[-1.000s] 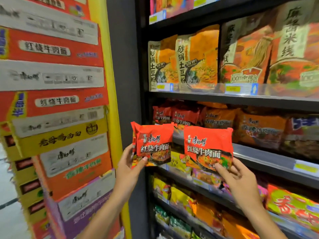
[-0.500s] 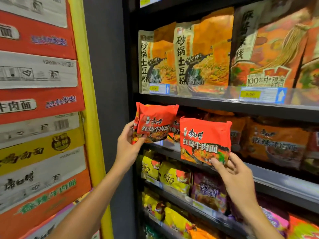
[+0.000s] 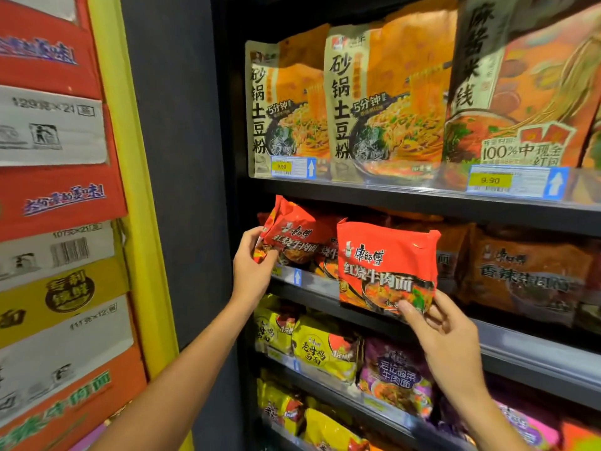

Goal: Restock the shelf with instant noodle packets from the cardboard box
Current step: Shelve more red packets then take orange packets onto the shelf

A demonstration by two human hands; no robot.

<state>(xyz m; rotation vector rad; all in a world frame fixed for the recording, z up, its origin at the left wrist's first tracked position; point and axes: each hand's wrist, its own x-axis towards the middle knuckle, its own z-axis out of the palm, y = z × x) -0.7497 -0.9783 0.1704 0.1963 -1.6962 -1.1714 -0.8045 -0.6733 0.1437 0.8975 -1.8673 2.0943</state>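
Note:
My left hand (image 3: 252, 265) grips the lower left corner of a red instant noodle packet (image 3: 294, 234), tilted and pushed into the left end of the middle shelf (image 3: 520, 340), against other red packets standing there. My right hand (image 3: 445, 340) pinches the bottom edge of a second red noodle packet (image 3: 385, 265), held upright just in front of that shelf's front rail. The cardboard box the packets come from is out of view.
Tall orange noodle bags (image 3: 374, 102) fill the shelf above, behind price tags (image 3: 292, 167). Darker orange packets (image 3: 527, 271) stand right of the red ones. Yellow packets (image 3: 320, 349) and purple packets (image 3: 400, 375) fill lower shelves. Stacked printed cartons (image 3: 55, 222) and a yellow post (image 3: 130, 190) rise at left.
Both hands have risen and moved toward the middle shelf. The left packet has gone from in front of the shelf to its left end; the right packet has come closer to the rail.

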